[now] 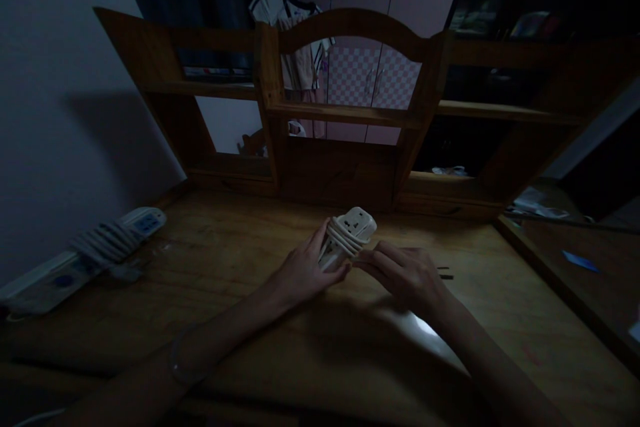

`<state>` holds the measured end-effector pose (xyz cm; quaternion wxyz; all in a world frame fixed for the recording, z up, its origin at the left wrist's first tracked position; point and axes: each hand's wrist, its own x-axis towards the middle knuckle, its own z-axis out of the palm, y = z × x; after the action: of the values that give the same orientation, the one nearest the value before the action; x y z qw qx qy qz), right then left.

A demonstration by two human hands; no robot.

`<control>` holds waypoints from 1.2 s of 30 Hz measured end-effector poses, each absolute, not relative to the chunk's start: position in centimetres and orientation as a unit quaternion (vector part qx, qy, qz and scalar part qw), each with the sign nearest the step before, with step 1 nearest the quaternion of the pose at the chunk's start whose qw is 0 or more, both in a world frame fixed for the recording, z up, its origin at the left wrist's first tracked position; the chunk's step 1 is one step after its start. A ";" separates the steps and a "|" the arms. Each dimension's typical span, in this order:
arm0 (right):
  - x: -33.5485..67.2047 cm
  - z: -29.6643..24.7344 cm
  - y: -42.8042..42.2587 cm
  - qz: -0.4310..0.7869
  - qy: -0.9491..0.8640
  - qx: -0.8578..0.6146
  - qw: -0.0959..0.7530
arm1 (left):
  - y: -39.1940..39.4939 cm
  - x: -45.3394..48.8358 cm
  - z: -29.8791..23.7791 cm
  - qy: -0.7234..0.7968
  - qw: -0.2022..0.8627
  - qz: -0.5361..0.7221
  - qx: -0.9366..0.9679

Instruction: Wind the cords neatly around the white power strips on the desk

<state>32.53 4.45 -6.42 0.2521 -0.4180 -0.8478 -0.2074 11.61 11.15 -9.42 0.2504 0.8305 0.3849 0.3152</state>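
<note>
A white power strip [350,232] with its cord wound round it lies on the wooden desk [240,320], its socket end pointing away from me. My left hand [306,271] is curled round its near left side. My right hand [406,273] pinches the cord windings at the strip's near end with thumb and fingertips. Both forearms stretch over the desk, and a thin bracelet [181,361] circles my left wrist.
A second white power strip [80,250], also wrapped in cord, lies at the desk's left edge by the wall. A wooden shelf hutch [350,113] stands along the back. Small dark bits [445,273] lie right of my right hand. A lower side surface [580,267] adjoins on the right.
</note>
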 end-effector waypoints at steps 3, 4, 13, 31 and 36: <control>32.0 -5.7 4.1 -0.226 -0.864 -0.399 0.208 | 10.9 11.5 -9.5 0.414 0.204 0.294 0.837; 31.9 -5.6 4.0 -0.229 -0.869 -0.392 0.197 | 10.8 11.5 -9.6 0.423 0.186 0.288 0.839; 31.7 -6.6 4.3 -0.188 -0.878 -0.407 0.167 | 10.9 11.4 -9.9 0.410 0.062 0.267 0.870; 31.7 -7.3 5.2 -0.002 -0.872 -0.450 0.190 | 11.3 11.2 -10.5 0.459 0.024 0.242 0.854; 32.3 -6.6 5.2 -0.002 -0.853 -0.489 0.182 | 12.0 10.9 -10.2 0.495 0.039 0.241 0.834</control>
<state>32.29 5.23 -6.62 0.1822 -0.4893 -0.8529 -0.0023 10.91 12.02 -10.16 0.0391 0.8336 0.4952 0.2414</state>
